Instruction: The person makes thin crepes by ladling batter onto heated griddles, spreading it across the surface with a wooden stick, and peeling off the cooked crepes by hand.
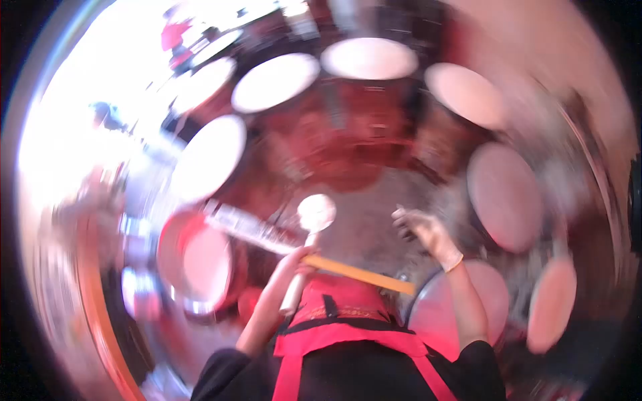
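White-headed mallet (316,212), left hand (296,259) closed round the shaft (293,292).
It sits in front of the red apron (341,297), head away from the body, shaft end toward it; round pale-topped drums (370,59) ring the floor (374,204). Right hand (431,237) is open, fingers loosely bent, nothing visible in it. Yellow bar (361,273) crosses at the left hand; can't tell if it's gripped too, or one piece with the pale bar (247,227) opposite. Handling, my read: shaft stiff, overall light, a bit head-heavy; head likely padded, surface too blurred to confirm. Hold the shaft, not the head: nearer the head for control, lower for swing. Smooth shaft could twist in a loose grip. Not fragile, I'd guess; watch the bar crossing so close.
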### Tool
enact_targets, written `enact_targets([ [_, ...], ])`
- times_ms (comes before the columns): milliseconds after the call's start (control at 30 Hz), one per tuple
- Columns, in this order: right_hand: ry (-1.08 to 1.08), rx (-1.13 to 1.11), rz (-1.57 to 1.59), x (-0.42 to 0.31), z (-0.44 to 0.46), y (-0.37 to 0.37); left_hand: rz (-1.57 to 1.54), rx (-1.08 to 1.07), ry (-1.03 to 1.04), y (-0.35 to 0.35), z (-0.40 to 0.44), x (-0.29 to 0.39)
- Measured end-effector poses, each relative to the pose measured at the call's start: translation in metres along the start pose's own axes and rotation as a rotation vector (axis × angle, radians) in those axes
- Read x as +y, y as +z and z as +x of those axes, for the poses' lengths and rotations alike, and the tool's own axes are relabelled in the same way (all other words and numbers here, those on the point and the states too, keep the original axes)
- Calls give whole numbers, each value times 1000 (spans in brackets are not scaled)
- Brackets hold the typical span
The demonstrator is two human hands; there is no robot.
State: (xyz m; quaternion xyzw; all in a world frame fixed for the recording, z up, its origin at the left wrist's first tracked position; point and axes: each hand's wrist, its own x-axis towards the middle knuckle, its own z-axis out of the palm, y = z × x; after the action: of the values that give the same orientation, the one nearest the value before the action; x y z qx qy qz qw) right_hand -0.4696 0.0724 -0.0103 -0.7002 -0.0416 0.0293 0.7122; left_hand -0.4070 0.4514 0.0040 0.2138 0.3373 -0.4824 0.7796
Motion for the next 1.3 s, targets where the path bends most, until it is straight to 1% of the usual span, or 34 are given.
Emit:
enact_targets([
  [33,-98,-365,17,-16,45,53,85,51,140,-20,-1,6],
  [67,-118,-698,-644,-37,88,113,75,112,289,-29,-12,10],
  [100,-45,-865,-684,-80,94,168,73,196,424,-35,-28,-1],
  [167,-129,-1019,-727,-56,116,276,10,246,590,-62,-68,21],
  [200,-75,-994,-714,-33,125,328,-17,316,642,-89,-91,34],
  [233,-280,-897,-468,5,139,361,-69,181,689,-129,-102,51],
  [300,79,-867,-291,10,160,421,-258,193,764,-193,-136,78],
  [333,290,-707,-387,20,166,470,-287,268,812,-245,-159,97],
  [367,567,-657,-230,33,190,486,-250,334,858,-281,-159,112],
  [400,766,-645,-170,31,219,514,-276,403,882,-319,-165,131],
  [433,839,-679,-146,52,247,540,-290,468,900,-362,-171,154],
  [500,923,-681,-269,62,284,601,-95,702,991,-438,-177,186],
  [533,1012,-612,-244,68,296,627,-132,726,858,-467,-192,201],
  [567,1073,-532,-202,63,298,634,-336,714,911,-470,-196,200],
  [633,930,-605,-402,85,316,676,-258,556,878,-523,-198,218],
  [667,852,-632,-432,103,324,703,-212,571,795,-542,-203,237],
  [700,779,-661,-469,115,332,722,-220,560,772,-549,-204,253],
  [733,751,-752,-641,123,343,735,-37,726,768,-553,-203,271],
  [767,766,-738,-648,122,346,736,160,885,762,-559,-202,293],
  [833,374,-960,-909,101,339,717,518,965,649,-567,-205,342],
  [900,432,-982,-862,52,324,691,1071,1205,951,-604,-167,386],
  [967,839,-817,-768,7,308,679,1077,1144,1052,-646,-118,439],
  [1000,851,-804,-775,7,310,683,1077,1126,1050,-645,-110,454],
  [1067,1161,-523,-565,10,309,696,1287,1277,887,-639,-102,477],
  [1100,1166,-517,-561,20,309,700,1390,1358,801,-635,-101,489],
  [1167,1140,-494,-443,63,302,702,1600,1515,603,-631,-95,504],
  [1200,1041,-583,-566,84,301,694,1568,1394,699,-674,-39,485],
  [1233,1051,-582,-554,103,297,684,1528,1265,785,-715,15,466],
  [1267,819,-684,-674,119,291,671,1484,1133,856,-752,64,448],
  [1300,576,-773,-784,125,285,658,1149,734,574,-685,4,443],
])
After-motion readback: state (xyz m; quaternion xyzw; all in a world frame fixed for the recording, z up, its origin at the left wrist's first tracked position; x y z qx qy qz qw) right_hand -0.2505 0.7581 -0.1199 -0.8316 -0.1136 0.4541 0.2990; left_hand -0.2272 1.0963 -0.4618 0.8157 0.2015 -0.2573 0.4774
